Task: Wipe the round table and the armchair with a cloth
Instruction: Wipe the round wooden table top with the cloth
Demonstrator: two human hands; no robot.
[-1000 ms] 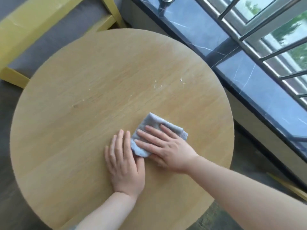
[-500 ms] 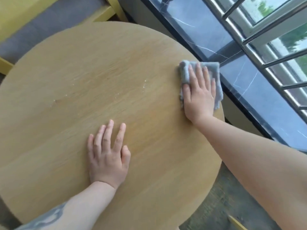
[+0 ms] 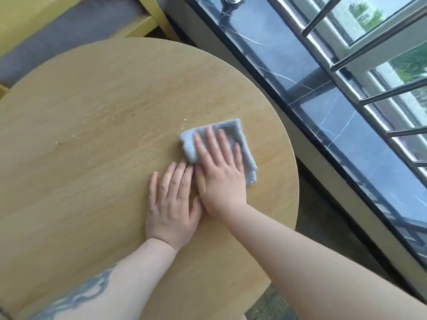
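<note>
The right hand [image 3: 219, 179] presses the grey cloth [image 3: 233, 132] flat-fingered onto the round bench [image 3: 92, 181], the left hand [image 3: 172, 209] resting flat, fingers released, just beside it.

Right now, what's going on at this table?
A person is wiping the round wooden table with a folded grey cloth. The right hand presses flat on the cloth, while the left hand rests flat on the bare wood beside it. A few pale crumbs lie just beyond the cloth, not yet wiped. The yellow armchair stands behind the table, untouched.
</note>
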